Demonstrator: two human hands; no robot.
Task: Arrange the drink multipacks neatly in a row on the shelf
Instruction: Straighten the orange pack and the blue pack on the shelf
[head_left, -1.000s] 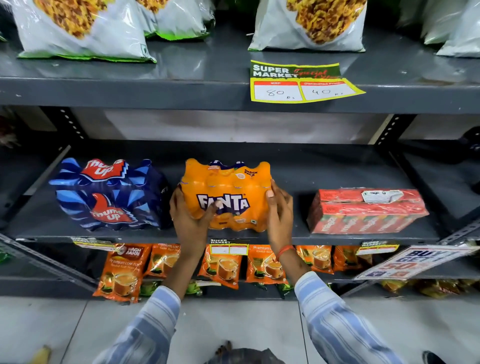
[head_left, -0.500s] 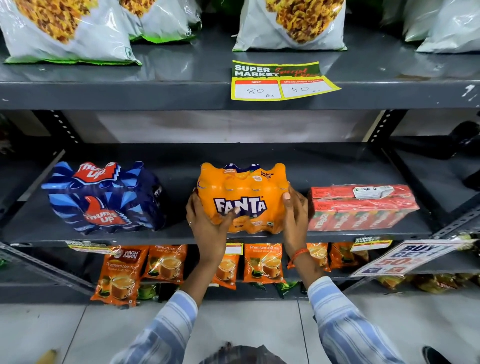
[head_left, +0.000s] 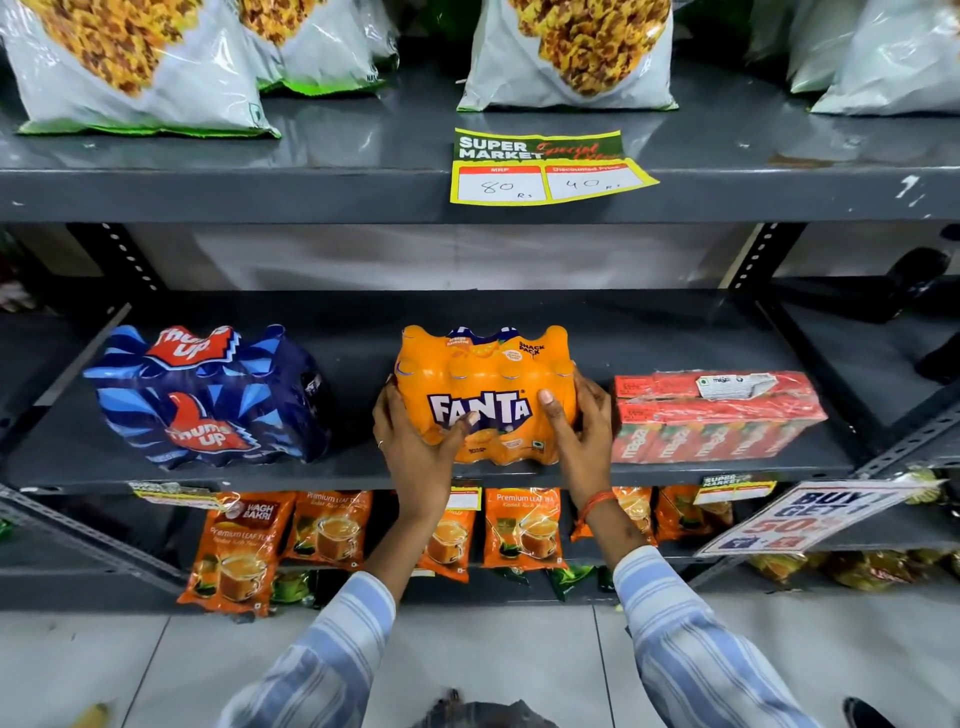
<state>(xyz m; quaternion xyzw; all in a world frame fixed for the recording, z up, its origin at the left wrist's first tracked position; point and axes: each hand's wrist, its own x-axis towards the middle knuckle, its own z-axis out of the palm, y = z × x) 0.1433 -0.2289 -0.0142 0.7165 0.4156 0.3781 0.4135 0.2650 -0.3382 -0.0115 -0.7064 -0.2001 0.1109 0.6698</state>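
Observation:
An orange Fanta multipack (head_left: 485, 376) stands on the grey middle shelf (head_left: 363, 475), near its front edge. My left hand (head_left: 415, 447) grips its left side and my right hand (head_left: 579, 431) grips its right side, thumbs on the front label. A blue Thums Up multipack (head_left: 208, 395) sits to the left, with a gap between it and the Fanta pack. A red Maaza carton multipack (head_left: 717, 415) lies to the right, close to my right hand.
The top shelf holds white snack bags (head_left: 566, 52) and a yellow price tag (head_left: 545, 166). Orange tea pouches (head_left: 244, 551) hang on the lower shelf. A slanted offer sign (head_left: 810, 514) sticks out at the lower right. Grey shelf uprights (head_left: 753, 254) stand behind.
Both hands have slid the Fanta pack to the right, away from the Thums Up pack and close to the red carton pack.

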